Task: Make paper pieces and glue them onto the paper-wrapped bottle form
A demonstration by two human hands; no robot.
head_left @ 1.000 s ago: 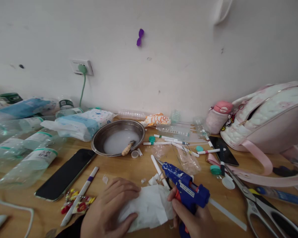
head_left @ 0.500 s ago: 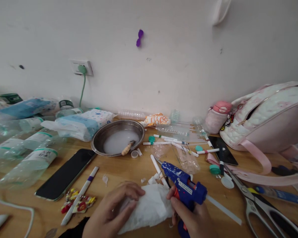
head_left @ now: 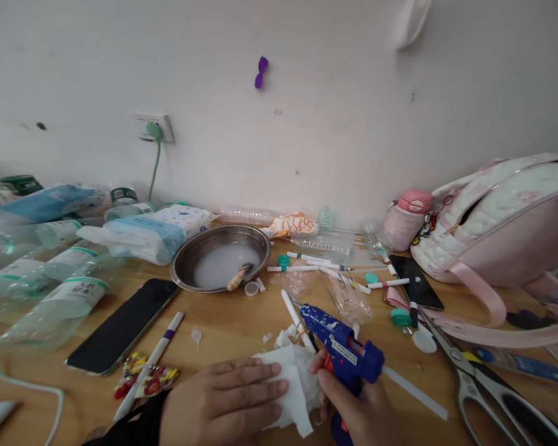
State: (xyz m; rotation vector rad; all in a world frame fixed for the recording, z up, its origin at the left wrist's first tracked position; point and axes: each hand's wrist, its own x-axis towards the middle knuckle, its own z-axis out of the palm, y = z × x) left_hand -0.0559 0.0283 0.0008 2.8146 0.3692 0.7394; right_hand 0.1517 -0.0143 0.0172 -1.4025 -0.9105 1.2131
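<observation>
My left hand [head_left: 230, 396] lies flat, palm down, on a white tissue-wrapped bundle [head_left: 291, 387], its fingers stretched across the left part. In my right hand [head_left: 353, 406] is a blue hot glue gun [head_left: 339, 341], its nozzle pointing up and left, a clear glue stick [head_left: 416, 393] sticking out of its back. The right fingers curl round the handle beside the bundle's right edge. A loose flap of tissue hangs toward the front. Just beyond the bundle lie white scraps [head_left: 286, 336] and a white marker [head_left: 296, 319].
A metal bowl [head_left: 179, 248] of cloudy liquid holds a brush. Bottles [head_left: 67, 310] and a phone [head_left: 123, 325] lie left. Large scissors [head_left: 467, 371], a second phone [head_left: 416, 282] and a backpack [head_left: 516, 229] are right. Markers and bottle caps are scattered behind the glue gun.
My left hand has turned from a curled pose at the tissue's left edge to flat on top of it. The tissue is now folded over the bundle. The glue gun has barely shifted.
</observation>
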